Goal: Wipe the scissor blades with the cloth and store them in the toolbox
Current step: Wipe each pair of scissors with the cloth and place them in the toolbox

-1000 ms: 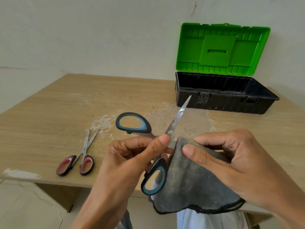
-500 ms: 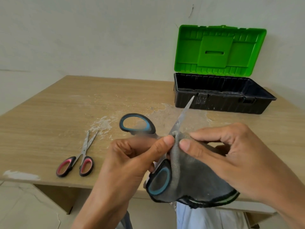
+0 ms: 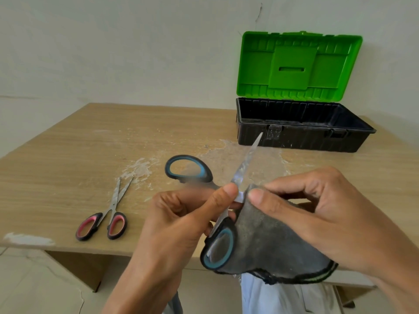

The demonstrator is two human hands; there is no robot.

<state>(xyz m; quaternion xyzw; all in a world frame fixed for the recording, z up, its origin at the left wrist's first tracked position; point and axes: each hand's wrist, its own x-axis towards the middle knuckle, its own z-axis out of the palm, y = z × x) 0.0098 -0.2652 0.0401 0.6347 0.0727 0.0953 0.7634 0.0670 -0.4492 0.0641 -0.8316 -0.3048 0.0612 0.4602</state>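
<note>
My left hand (image 3: 181, 214) grips a pair of blue-and-black-handled scissors (image 3: 246, 165) near the pivot, held above the table with the blades spread and one blade pointing up toward the toolbox. My right hand (image 3: 317, 214) pinches a grey cloth (image 3: 267, 241) against the base of that blade; the cloth hangs down behind the lower handle loop. A smaller pair of red-and-black scissors (image 3: 106, 218) lies on the table at the left, blades slightly apart. The black toolbox (image 3: 301, 137) stands at the back right with its green lid (image 3: 297, 64) upright.
The wooden table (image 3: 68, 159) has white dried smears around its middle and a white patch at the front left edge. A pale wall rises behind it. The floor and a bit of light clothing show below the table's front edge.
The cloth has slid up from below the pivot to the base of the raised blade, and the right hand has moved up with it. The scissors have shifted slightly.
</note>
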